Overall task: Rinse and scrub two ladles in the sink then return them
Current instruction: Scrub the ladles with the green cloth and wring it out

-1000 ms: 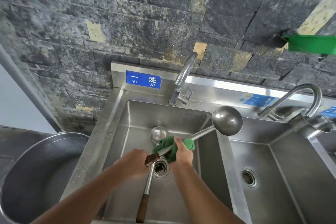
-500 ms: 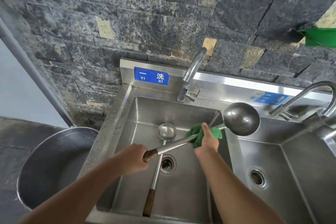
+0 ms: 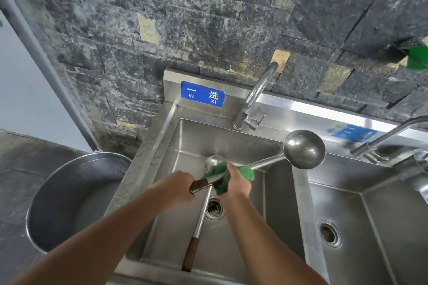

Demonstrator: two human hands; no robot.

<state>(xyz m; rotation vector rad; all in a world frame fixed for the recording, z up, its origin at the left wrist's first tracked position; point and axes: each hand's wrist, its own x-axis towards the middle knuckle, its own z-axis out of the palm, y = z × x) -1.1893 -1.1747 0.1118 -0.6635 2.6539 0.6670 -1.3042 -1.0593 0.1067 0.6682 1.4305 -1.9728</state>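
Since half a second ago, the green cloth (image 3: 246,171) is being drawn back down the shaft of the large ladle (image 3: 304,149), away from its bowl and toward the wooden end, so that the right grip (image 3: 237,184) is now being held just beside the left grip (image 3: 176,188).

The large ladle is being held slantwise above the left sink (image 3: 185,143), with its bowl out over the divider toward the right sink (image 3: 375,227). Its wooden end is being clasped by the curled fingers of the left grip. The cloth is being squeezed round the metal shaft by the right grip, whose fingers are wrapped over both. The small ladle (image 3: 201,220) is lying on the floor of the left sink, its bowl toward the back wall and partly hidden by the cloth, its shaft passing just beside the drain (image 3: 215,208). No water is being seen at the faucet (image 3: 257,97).

Judged from this, the scrubbing of the first ladle's shaft is being carried out, and the small ladle is not yet being handled. Next, a rinse is probably being called for, which means one grip being freed for the faucet lever while the large ladle is being kept steady by the other.
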